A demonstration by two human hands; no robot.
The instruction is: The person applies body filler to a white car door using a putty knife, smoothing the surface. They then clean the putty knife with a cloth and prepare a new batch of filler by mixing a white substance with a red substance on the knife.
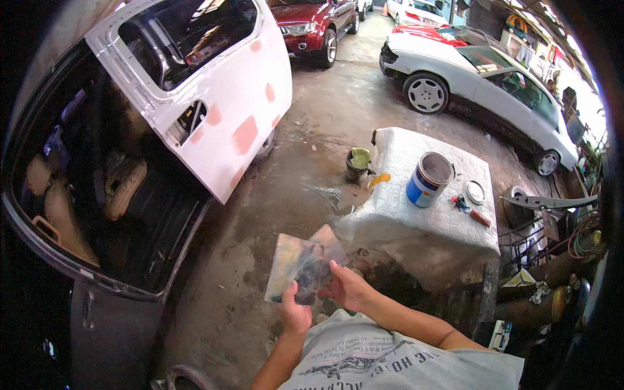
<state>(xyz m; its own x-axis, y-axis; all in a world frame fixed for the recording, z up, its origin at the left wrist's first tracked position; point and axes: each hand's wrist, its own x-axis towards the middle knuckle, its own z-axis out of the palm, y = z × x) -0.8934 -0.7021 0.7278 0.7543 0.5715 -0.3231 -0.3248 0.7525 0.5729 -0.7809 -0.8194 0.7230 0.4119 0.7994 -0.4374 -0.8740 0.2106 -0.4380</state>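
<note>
Before a lettered T-shirt (403, 361), left hand (296, 316) and right hand (350, 287) pinched stained plates (286, 261) between fingers; farther right stood a labelled can (425, 186).

A stained, grey-brown floor (331, 97), shiny in patches, stretches back, with a roof (551, 21) showing at upper right. Bright light (595, 114) glares along the right side. Beyond a counter (395, 156) draped in quilted white stand a red vehicle (304, 42) and a pale car (458, 75).

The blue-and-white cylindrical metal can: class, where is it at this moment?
In the head view, the can stands right of centre on the white quilted cover, left of the round silver-rimmed lid.
</note>
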